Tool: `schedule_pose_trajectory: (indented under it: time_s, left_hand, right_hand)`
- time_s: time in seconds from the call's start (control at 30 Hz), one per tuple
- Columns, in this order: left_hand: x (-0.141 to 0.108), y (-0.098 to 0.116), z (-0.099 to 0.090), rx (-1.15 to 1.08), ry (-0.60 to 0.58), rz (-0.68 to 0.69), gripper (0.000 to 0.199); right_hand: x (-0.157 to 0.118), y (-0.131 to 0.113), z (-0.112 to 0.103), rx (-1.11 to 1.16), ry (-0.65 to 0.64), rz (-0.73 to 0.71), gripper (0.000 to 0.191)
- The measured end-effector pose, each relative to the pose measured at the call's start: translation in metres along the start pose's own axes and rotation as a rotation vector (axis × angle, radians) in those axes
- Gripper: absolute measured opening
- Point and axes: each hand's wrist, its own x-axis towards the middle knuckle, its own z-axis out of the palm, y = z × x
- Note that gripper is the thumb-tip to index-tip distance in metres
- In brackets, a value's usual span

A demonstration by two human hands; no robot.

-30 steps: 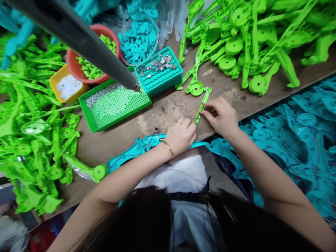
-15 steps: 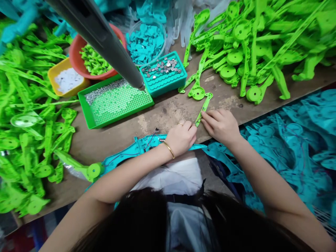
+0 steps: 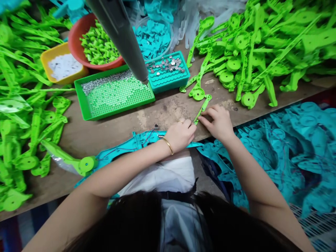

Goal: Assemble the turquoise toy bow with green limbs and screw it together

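Note:
A slim green plastic part (image 3: 204, 106), hollow on its upper side, lies slanted on the wooden table between my hands. My left hand (image 3: 181, 134), with a ring and a gold bracelet, is closed over its near end, the fingertips partly hidden. On the part's right edge, the thumb and fingers of my right hand (image 3: 218, 123) are drawn into a pinch; anything between them is too small to make out. Beneath my left forearm lies a long teal plastic shell (image 3: 118, 150) with thin wires and a small metal spring. A round-ended green piece (image 3: 198, 93) is just beyond the slim part.
A green perforated tray (image 3: 115, 113) of screws adjoins a teal tray (image 3: 170, 85) of small metal discs. Behind are a red bowl (image 3: 75, 38) and a yellow tub (image 3: 47, 71). A grey tool (image 3: 128, 42) hangs overhead. Green parts (image 3: 252, 52) and teal shells (image 3: 280, 157) are heaped at right.
The view has shifted slightly, with the trays now a little higher and the red bowl fuller in view. My right thumb and fingers have shifted slightly along the green part; my left hand stays at its end.

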Motion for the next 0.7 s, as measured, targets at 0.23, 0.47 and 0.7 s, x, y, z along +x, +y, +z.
schedule_pose_trajectory:
  time_s: [0.23,0.47,0.7]
  left_hand:
    - [0.002,0.005,-0.011,-0.019,-0.092,-0.052,0.025]
    - [-0.007,0.000,-0.036,-0.118,-0.238,-0.272,0.026]
    - [-0.009,0.001,-0.033,-0.177,-0.218,-0.270,0.030]
  right_hand:
    - [-0.007,-0.004,0.000,-0.055,0.020,-0.007,0.022]
    - [-0.013,-0.010,-0.005,-0.130,0.011,-0.023,0.027]
    - [-0.020,-0.018,-0.009,-0.017,0.002,-0.091,0.026]
